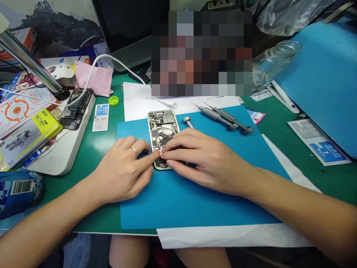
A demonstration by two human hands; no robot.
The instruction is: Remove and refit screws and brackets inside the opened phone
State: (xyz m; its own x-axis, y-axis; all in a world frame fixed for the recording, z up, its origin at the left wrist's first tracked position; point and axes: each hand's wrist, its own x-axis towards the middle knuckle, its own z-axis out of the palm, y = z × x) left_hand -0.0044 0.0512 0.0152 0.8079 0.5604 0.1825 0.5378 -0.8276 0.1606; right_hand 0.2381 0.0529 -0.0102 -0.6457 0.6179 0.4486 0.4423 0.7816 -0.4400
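From steady forearms [295, 204], best to touch opened phone [164, 123] lightly with left hand [121, 169] pointing, right grip [208, 160] narrow, contents unclear.

phone frame [150, 130]: smooth | mat [145, 210]: smooth, matt | lamp pole [32, 61]: glossy metal | screwdrivers [208, 114]: matt

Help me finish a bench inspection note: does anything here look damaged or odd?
Yes: the wall at upper left bears a dark, ragged-edged patch, odd against its paler surface; stain or flaking, I can't tell. The phone at the fingertips of the left hand and right hand lies open, inner parts exposed.
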